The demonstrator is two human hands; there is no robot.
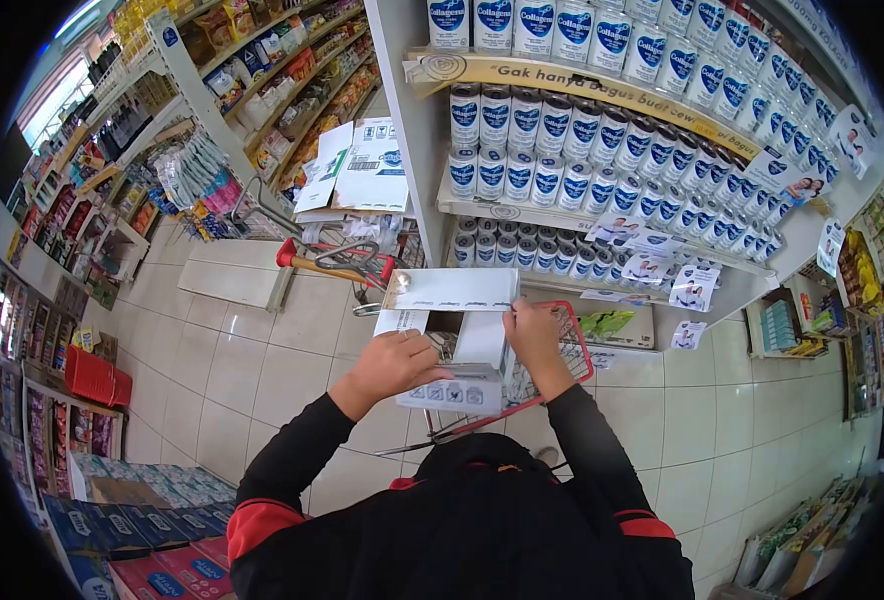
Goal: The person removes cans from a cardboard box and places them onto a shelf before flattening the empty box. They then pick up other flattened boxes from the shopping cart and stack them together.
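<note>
A white cardboard box (450,395) with its flaps spread rests on a shopping cart (574,345) in front of my body. My left hand (394,365) is at the box's left side, its fingers bent over the near edge and flap. At the right, my right hand (536,338) grips the end of the long white far flap (452,289), thumb and fingers closed on it. Dark space shows between the flaps; what lies inside the box cannot be made out.
Ahead stands a shelf unit (592,215) stacked with white and blue cans (524,122). Flattened cardboard (367,165) lies on another cart behind the red handle (287,252). A red basket (97,377) is at the left, with stacked packs (152,530) at the lower left.
</note>
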